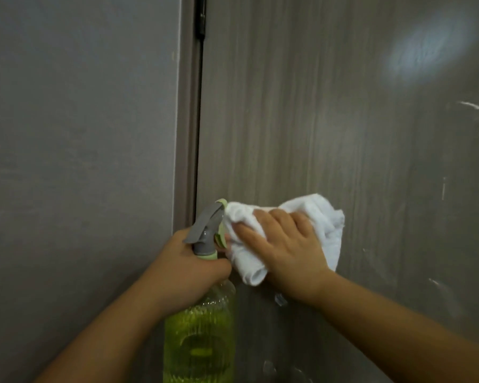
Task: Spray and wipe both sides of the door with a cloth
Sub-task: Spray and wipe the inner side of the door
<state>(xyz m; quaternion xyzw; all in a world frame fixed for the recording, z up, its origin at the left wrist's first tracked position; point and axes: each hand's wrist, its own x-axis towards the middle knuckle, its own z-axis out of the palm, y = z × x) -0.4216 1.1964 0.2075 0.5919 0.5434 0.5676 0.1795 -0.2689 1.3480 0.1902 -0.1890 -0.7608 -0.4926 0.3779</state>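
One side of the grey-brown wooden door (329, 120) was half wiped; right hand (285, 244) pressed the white cloth (327, 219), left hand (186, 261) at nine o'clock gripped the green spray bottle (199, 335).

The right hand (291, 252) presses a bunched white cloth (315, 217) flat against the grey-brown door (329, 106), low and near its hinged edge. Just beside it, the left hand (188, 266) grips the neck of a spray bottle (199, 327) of yellow-green liquid, its grey nozzle touching the cloth. A hinge (202, 20) shows at the door's upper edge beside the wall (80, 134).
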